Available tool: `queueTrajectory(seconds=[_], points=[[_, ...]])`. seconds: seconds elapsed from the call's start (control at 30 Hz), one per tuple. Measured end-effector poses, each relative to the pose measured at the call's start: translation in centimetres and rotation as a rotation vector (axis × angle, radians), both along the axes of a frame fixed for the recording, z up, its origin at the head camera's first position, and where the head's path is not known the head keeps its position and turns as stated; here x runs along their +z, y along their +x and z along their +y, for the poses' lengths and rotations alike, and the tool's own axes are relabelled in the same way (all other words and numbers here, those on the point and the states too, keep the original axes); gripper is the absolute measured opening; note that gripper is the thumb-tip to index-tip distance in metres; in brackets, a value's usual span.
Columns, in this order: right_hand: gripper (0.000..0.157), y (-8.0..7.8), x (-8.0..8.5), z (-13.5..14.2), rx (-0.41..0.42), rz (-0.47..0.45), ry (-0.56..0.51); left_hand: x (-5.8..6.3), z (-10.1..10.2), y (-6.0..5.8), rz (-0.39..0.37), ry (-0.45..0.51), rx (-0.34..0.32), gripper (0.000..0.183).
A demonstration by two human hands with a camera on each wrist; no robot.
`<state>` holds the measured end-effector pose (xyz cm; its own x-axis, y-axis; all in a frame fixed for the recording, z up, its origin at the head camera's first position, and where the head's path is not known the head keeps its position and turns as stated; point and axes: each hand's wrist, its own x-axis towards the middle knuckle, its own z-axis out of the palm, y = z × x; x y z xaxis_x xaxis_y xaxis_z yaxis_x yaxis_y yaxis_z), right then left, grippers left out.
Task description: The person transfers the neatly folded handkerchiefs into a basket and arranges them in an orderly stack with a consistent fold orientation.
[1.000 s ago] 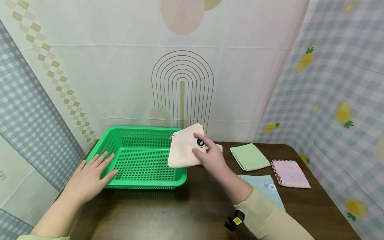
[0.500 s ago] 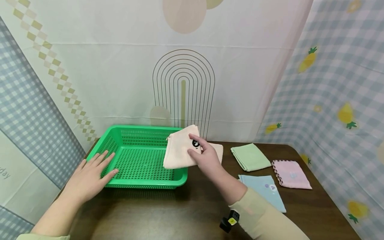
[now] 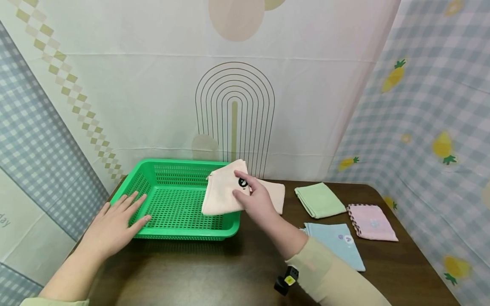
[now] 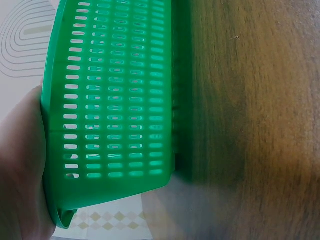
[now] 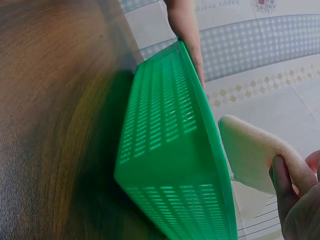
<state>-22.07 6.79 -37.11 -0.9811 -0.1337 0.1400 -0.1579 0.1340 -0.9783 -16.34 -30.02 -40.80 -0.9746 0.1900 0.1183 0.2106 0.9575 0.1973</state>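
Observation:
My right hand pinches a folded cream towel with a black round face mark, between thumb and fingers. The towel hangs over the right end of a green plastic basket; the right wrist view shows the towel just above the rim. My left hand rests with straight, spread fingers on the basket's front left rim. In the left wrist view that hand lies along the rim, its fingers out of sight. A second cream towel lies on the table behind my right hand, partly hidden.
Right of the basket, a folded green towel, a pink towel with a checked edge and a blue towel lie on the dark wooden table. Patterned curtains stand close behind and at both sides.
My right hand has carried the cream towel a little to the left, farther over the basket. More of the second cream towel shows behind it. The left hand stays on the rim.

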Motion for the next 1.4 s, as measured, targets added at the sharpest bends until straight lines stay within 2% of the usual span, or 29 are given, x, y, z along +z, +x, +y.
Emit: queueTrajectory(seconds=[0.33, 0.57, 0.7, 1.13, 1.4], points=[[0.049, -0.3, -0.4, -1.1, 0.0, 0.01, 0.04, -0.1, 0.0, -0.1, -0.003, -0.003, -0.002, 0.077], [0.049, -0.5, -0.8, -1.9, 0.01, -0.032, 0.018, -0.2, 0.0, -0.1, -0.013, -0.003, -0.002, 0.078], [0.05, -0.4, -0.8, -2.6, 0.013, -0.064, 0.048, -0.2, -0.2, -0.1, -0.015, -0.013, 0.002, 0.078], [0.051, -0.5, -0.7, -3.9, 0.018, -0.087, 0.101, -0.1, -0.1, -0.3, -0.027, -0.024, -0.001, 0.079], [0.051, -0.6, -0.8, -4.7, 0.036, -0.104, 0.065, -0.1, -0.1, -0.3, -0.027, -0.026, 0.0, 0.079]])
